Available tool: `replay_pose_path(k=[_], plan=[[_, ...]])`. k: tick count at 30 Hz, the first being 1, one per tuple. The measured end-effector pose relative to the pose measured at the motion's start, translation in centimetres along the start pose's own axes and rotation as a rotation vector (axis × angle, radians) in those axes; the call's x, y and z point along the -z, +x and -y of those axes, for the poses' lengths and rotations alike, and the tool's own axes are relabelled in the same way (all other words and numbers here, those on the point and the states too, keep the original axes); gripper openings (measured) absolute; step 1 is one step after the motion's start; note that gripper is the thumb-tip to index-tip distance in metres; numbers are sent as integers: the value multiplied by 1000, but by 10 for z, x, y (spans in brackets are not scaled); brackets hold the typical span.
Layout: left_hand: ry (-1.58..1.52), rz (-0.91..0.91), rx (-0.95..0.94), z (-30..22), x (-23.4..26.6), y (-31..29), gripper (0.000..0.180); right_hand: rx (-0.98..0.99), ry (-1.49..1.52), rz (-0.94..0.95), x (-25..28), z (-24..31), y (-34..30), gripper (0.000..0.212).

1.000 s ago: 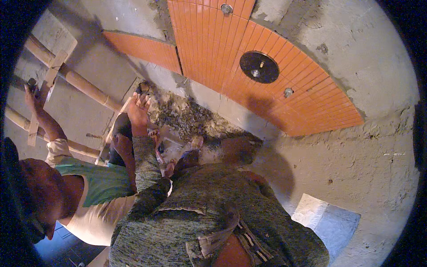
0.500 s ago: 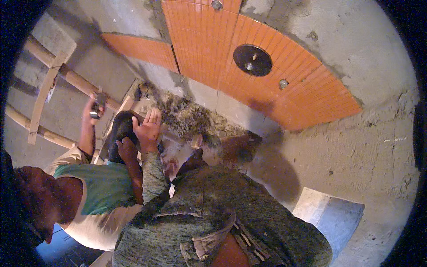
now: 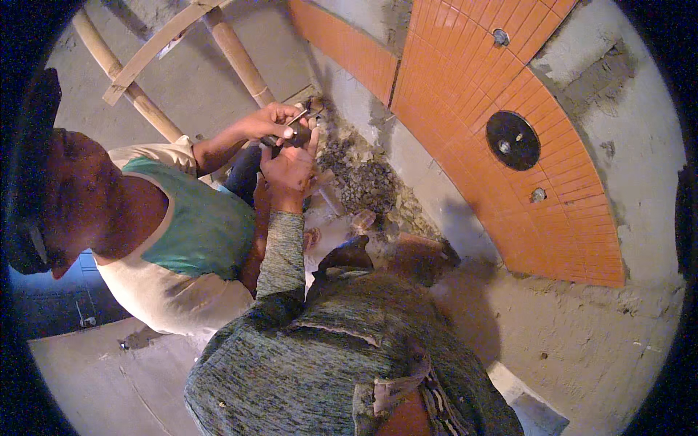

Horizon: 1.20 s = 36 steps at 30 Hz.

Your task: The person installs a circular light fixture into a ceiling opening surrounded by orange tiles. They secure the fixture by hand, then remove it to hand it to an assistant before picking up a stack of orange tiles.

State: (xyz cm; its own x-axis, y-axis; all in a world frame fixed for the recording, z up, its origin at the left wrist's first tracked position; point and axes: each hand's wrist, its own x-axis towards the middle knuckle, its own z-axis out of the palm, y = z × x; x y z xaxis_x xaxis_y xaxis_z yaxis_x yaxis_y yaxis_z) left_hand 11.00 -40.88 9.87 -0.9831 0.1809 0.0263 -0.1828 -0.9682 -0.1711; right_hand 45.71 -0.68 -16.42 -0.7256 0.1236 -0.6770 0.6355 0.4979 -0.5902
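Observation:
My left hand, at the end of a grey sleeve, reaches forward with its palm up and at least one finger stretched out. Right above it, a co-worker's hand holds a small dark tool with a thin metal part. The tool is over my palm and fingers; whether it touches them I cannot tell. My other fingers are partly hidden behind it. No part of my right hand shows. The co-worker, in a green and cream shirt, crouches close on my left.
A bamboo ladder leans at the far left. Grey rubble lies along the wall's foot. Orange tiles cover part of the wall, with a round black plate among them. A blue-and-white sheet lies at the lower right.
The co-worker's hand with the tool has come from beside the ladder to my left hand. My view has turned left, so the wall and tiles lie further right.

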Motion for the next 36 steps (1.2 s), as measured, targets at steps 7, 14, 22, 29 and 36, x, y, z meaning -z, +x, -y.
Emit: replay_pose_path(k=[7,14,22,29,36], plan=[[311,-196,-181,15,-28,-18,64,259,53,-59,34,59,26,38],[1028,657,80,-48,22,30,59,217,263,-22,69,176,5,30],[514,-227,-28,48,10,-49,68,455,692,98,72,275,-31,39],[1253,-210,152,185,53,-36,29,271,1102,204,86,324,-67,37],[1543,204,304,261,28,-9,23,556,1151,-108,109,271,-32,31]])
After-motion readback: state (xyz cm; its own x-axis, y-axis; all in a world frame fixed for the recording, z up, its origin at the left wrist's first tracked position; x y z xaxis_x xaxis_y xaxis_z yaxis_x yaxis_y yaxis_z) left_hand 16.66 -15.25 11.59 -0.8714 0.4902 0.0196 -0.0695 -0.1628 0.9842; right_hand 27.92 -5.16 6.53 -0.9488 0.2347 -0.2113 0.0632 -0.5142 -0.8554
